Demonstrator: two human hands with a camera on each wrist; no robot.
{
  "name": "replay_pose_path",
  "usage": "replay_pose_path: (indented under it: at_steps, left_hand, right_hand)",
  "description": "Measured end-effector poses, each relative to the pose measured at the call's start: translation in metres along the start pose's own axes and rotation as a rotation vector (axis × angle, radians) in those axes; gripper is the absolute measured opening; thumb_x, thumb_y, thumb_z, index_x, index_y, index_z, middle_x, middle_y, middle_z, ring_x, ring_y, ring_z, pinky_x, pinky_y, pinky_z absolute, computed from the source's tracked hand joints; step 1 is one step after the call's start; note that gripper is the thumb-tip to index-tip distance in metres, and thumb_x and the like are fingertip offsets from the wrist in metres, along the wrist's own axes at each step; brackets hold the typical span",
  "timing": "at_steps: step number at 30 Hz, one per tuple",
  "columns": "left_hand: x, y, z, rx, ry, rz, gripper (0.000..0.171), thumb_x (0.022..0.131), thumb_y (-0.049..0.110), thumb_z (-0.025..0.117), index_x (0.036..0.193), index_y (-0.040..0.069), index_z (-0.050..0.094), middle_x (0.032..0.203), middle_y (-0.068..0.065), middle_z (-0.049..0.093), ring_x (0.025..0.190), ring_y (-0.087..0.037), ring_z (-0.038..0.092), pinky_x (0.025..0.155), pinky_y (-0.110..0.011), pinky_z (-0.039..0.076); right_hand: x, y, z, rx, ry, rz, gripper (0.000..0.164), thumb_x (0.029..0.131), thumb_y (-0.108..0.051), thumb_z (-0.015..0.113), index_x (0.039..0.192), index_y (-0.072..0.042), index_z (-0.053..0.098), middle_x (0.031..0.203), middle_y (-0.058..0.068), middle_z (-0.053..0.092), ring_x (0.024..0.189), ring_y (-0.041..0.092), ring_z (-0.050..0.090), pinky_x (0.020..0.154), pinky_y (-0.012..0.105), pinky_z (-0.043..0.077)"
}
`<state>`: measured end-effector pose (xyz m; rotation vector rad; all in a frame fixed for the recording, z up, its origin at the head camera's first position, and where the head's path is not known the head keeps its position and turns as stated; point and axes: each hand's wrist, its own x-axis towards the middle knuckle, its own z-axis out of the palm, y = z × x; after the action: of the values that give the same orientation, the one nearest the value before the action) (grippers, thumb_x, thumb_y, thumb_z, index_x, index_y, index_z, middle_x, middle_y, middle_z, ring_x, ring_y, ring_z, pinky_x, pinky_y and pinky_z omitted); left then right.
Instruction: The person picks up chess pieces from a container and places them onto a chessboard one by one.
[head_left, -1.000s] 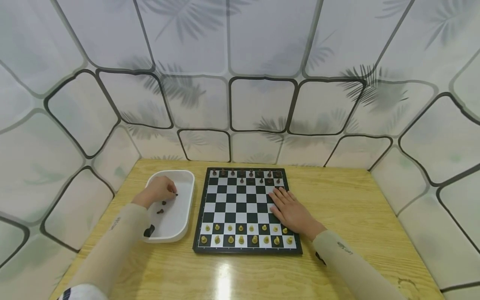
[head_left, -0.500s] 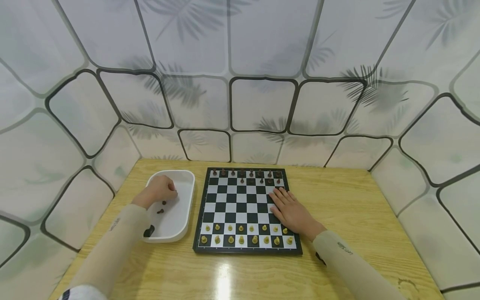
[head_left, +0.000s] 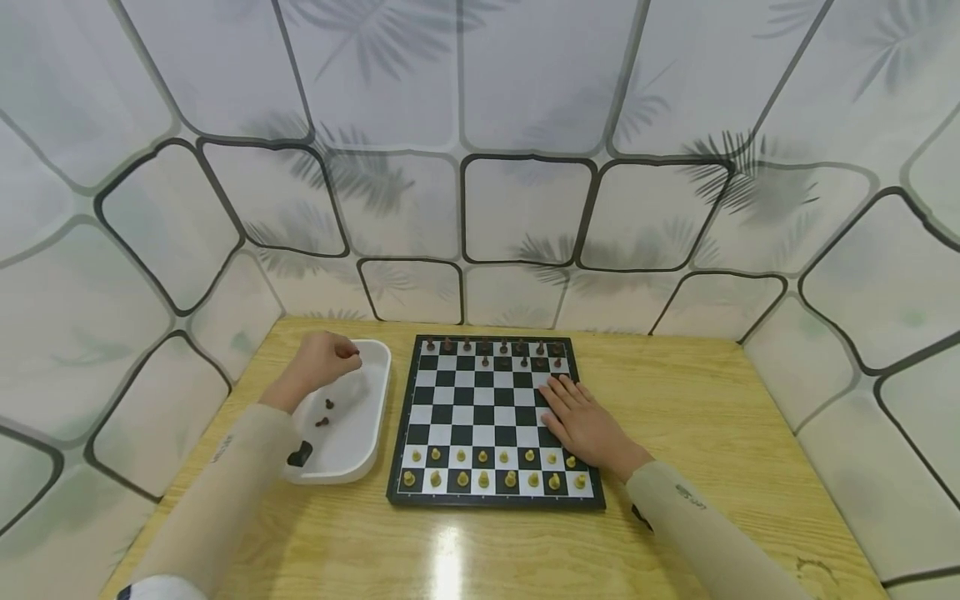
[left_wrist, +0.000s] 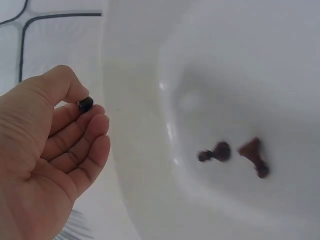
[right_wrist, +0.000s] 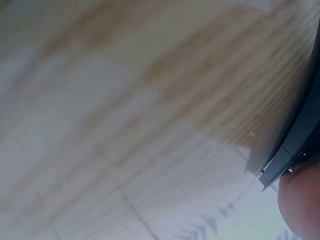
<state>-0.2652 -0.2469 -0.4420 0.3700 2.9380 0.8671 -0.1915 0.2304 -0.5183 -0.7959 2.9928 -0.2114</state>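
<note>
My left hand (head_left: 318, 364) is above the far part of a white tray (head_left: 384, 400), pinching a small dark chess piece (left_wrist: 85, 104) between thumb and fingertips; most of the piece is hidden. Two more dark pieces lie on their sides in the tray, a pawn-like one (left_wrist: 215, 153) and a wider-based one (left_wrist: 255, 158). My right hand (head_left: 581, 423) rests with straight fingers on the right edge of the chessboard (head_left: 483, 398). Dark red pieces (head_left: 467, 343) stand along its far rows, and yellow pieces (head_left: 483, 479) fill the two near rows.
Both tray and board are on a yellow wooden table (head_left: 675, 400). A black patch (head_left: 300, 454) shows by the left sleeve at the tray's near corner. Patterned cloth walls (head_left: 525, 208) enclose the table at the back and sides.
My left hand has risen from the tray floor and moved slightly away from me, with the dark chess piece between its fingers. My right hand has stayed on the board.
</note>
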Motion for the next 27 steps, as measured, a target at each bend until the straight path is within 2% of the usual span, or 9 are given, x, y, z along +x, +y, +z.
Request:
replay_pose_path:
  at_steps: [8,15,20,27]
  left_hand:
    - [0.005,0.031,-0.004,-0.03,0.092,0.059,0.021,0.098,0.018,0.069,0.107,0.002,0.079,0.099,-0.015,0.079,0.089,-0.029,0.073,0.08,-0.047,0.059]
    - [0.009,0.055,0.004,-0.072,0.104,0.106,0.017,0.099,0.016,0.072,0.105,0.002,0.079,0.096,-0.013,0.079,0.088,-0.028,0.073,0.076,-0.041,0.059]
    - [0.016,0.069,0.01,-0.083,0.116,0.145,0.018,0.099,0.017,0.072,0.108,0.003,0.079,0.098,-0.014,0.079,0.087,-0.028,0.073,0.077,-0.044,0.06]
    - [0.026,0.09,0.02,-0.108,0.101,0.148,0.02,0.098,0.019,0.074,0.108,0.004,0.08,0.096,-0.012,0.079,0.086,-0.026,0.073,0.077,-0.044,0.06]
  right_hand:
    - [-0.001,0.001,0.002,-0.004,0.007,0.006,0.062,0.114,-0.041,0.041,0.162,-0.002,0.037,0.171,0.02,0.032,0.161,0.04,0.026,0.13,0.055,0.024]
    - [-0.001,0.0,0.0,-0.002,-0.002,0.009,0.063,0.114,-0.041,0.041,0.163,-0.002,0.036,0.171,0.019,0.031,0.161,0.04,0.025,0.131,0.055,0.023]
    - [0.0,-0.001,0.0,-0.001,-0.003,0.008,0.063,0.113,-0.042,0.041,0.163,-0.002,0.036,0.171,0.02,0.031,0.161,0.04,0.024,0.131,0.055,0.023]
    - [0.0,0.0,0.002,-0.008,0.0,0.012,0.063,0.113,-0.042,0.041,0.163,-0.003,0.036,0.171,0.019,0.032,0.161,0.04,0.024,0.131,0.055,0.023]
